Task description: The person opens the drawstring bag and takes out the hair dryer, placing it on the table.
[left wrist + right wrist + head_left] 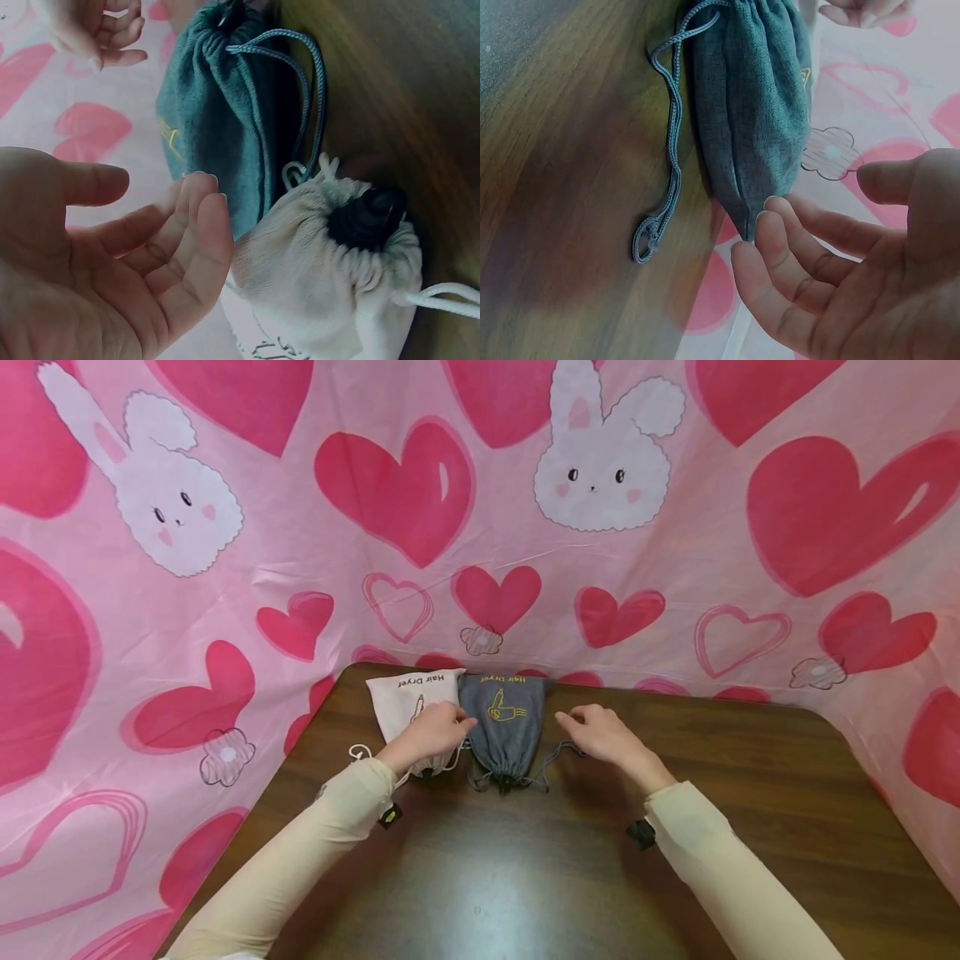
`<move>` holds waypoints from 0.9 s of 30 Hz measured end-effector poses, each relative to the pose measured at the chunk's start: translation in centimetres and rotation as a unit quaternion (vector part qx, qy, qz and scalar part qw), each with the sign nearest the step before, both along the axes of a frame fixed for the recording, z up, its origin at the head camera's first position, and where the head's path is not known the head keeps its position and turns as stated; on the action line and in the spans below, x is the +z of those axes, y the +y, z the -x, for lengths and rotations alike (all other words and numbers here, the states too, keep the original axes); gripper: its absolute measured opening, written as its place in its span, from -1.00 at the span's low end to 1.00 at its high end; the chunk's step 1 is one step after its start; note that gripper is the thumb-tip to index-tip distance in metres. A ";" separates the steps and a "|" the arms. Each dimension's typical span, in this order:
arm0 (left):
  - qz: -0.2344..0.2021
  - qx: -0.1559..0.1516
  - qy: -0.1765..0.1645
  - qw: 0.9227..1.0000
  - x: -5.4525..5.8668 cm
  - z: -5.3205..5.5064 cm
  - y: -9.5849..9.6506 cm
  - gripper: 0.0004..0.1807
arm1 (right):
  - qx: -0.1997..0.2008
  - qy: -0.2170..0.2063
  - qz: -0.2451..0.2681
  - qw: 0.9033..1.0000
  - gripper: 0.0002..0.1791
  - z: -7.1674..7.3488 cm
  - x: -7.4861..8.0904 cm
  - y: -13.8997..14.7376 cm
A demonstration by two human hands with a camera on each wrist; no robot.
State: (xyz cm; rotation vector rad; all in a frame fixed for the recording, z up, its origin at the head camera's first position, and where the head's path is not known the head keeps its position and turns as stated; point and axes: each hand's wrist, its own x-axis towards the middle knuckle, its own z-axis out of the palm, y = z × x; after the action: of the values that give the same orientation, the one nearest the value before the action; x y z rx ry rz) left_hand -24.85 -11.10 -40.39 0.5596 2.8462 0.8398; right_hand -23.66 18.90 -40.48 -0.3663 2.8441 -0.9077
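Head view: a grey cloth drawstring bag point(510, 731) lies beside a cream cloth bag point(393, 703) on a wooden desk point(480, 860); left wrist: a low reach by the left hand point(112, 274), empty fingers apart from thumb, could bump the cream cloth bag askew; right wrist: the right hand point(870, 277), likewise, could snag the grey braided cord point(675, 120).

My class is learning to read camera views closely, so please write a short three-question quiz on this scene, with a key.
1. Multiple choice: In the head view, what colour is the print on the blue-gray drawstring hair dryer bag?
A) White
B) Yellow
C) Red

2. True or false: The left hand and the right hand both hold nothing.

3. Fill in the blank: In the head view, the off-white drawstring hair dryer bag lies to the ____ of the blue-gray one.

Key: 1. B, yellow; 2. True; 3. left
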 end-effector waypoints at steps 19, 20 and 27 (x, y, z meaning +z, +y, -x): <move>-0.041 -0.002 -0.057 0.998 -1.7 -0.2 0.6 -0.56 | 0.004 -0.003 -0.003 1.000 -0.63 -0.1 -1.3 -1.3; -0.041 0.005 -0.065 0.997 -1.6 -0.3 0.7 -0.56 | 0.005 -0.004 0.000 1.000 -0.64 -0.1 -1.4 -1.4; -0.039 0.031 -0.094 0.994 -1.4 -0.7 1.2 -0.54 | 0.014 -0.017 0.017 1.000 -0.69 0.0 -1.8 -1.9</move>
State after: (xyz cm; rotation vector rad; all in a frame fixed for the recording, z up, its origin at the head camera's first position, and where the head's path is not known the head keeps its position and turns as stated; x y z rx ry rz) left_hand -24.16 -9.95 -41.74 0.3788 2.6815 0.9634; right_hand -23.62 16.96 -42.28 -0.3892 2.7889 -0.9479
